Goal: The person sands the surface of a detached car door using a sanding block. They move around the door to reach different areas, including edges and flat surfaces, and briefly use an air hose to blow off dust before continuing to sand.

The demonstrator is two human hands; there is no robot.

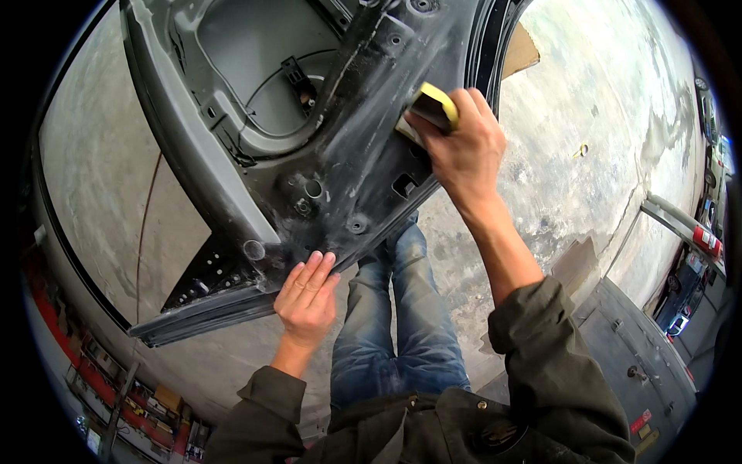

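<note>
A car door [332,178], grey and black with whitish dust and scuff marks, stretches across the upper middle of the head view. My right hand [468,143] is closed round a sanding block [434,107] with a yellow edge and a dark body. The block is pressed against the black part of the door, near its right side. What lies beneath the block is hidden. Lower down, my left hand [305,301] rests with stretched fingers on the door's near edge, close to the black pointed corner [205,274].
Round holes and a square slot [404,185] pierce the door. A cardboard piece [520,52] lies beyond its right edge on the stained concrete floor [595,100]. At lower right stands a grey cabinet [618,348]; shelves with boxes [147,398] are at lower left.
</note>
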